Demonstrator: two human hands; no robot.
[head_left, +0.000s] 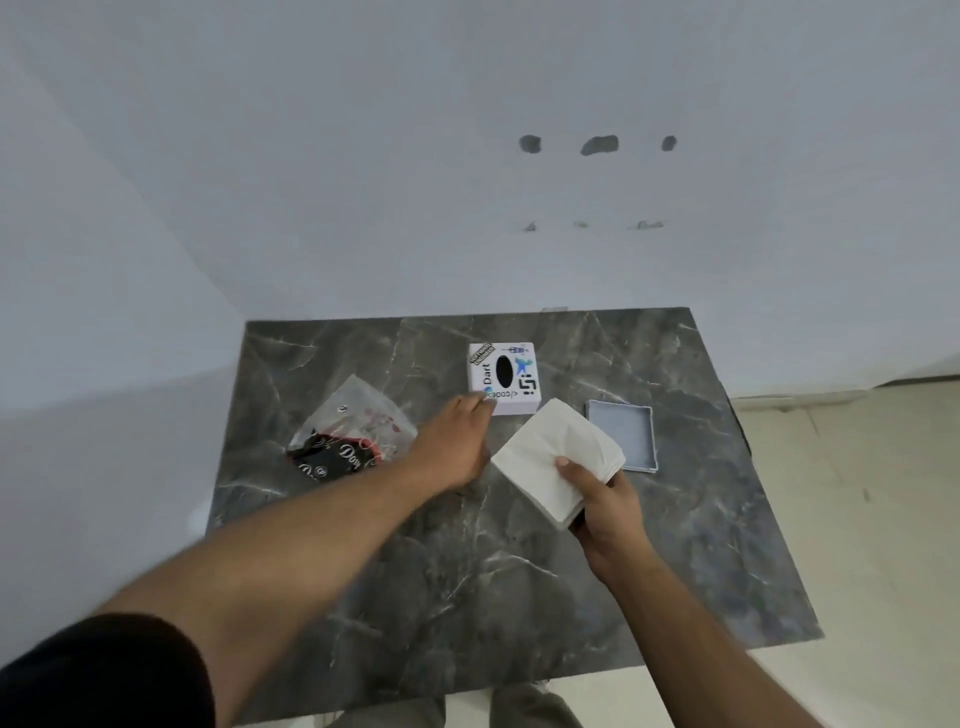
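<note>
A white square tissue box (503, 378) with stickers and a black oval slot stands near the far middle of the dark marble table (467, 571). My left hand (457, 439) reaches out to it, fingertips touching its near left corner. My right hand (602, 501) grips a thick stack of white tissues (558, 460), thumb on top, held just above the table to the right of the left hand. A shallow grey tray-like lid (623, 434) lies open side up behind the stack.
An empty clear plastic wrapper (350, 434) with red and black print lies at the table's left. White walls close off the far and left sides. Pale floor tiles run along the right, and my legs show below the near edge.
</note>
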